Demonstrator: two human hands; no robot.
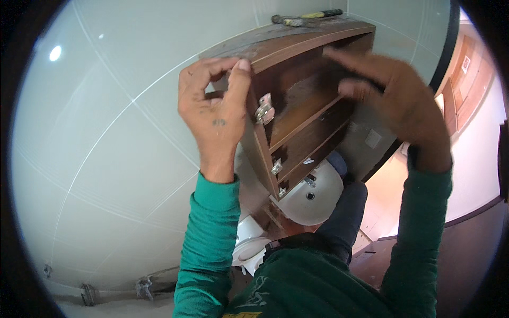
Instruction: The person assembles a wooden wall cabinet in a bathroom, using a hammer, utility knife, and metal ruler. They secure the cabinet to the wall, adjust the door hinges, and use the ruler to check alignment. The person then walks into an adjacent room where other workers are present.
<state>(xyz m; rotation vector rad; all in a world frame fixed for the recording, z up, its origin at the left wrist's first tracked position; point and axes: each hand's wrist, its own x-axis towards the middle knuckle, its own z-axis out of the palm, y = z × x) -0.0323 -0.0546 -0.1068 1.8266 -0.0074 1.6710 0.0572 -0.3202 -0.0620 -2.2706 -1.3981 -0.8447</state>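
A brown wooden wall cabinet (305, 114) with open shelves is in front of me. At its upper left front corner is my left hand (214, 100), thumb and forefinger pinched together. Whether they grip the corner itself or some small thing, I cannot make out. My right hand (389, 90), smeared by motion, hovers before the cabinet's right part, with thumb and forefinger apart and nothing seen between them. Along the left side panel sit metal hinges: an upper hinge (264, 109) below my left hand, a middle hinge (276, 167) and a lower hinge (282, 191).
A hammer (307, 18) with a yellow and black handle lies on the cabinet's top against the tiled wall (122, 143). Below are a white washbasin (323, 204) and a white toilet (250, 249). On the right, a dark frame (444, 58) edges a doorway.
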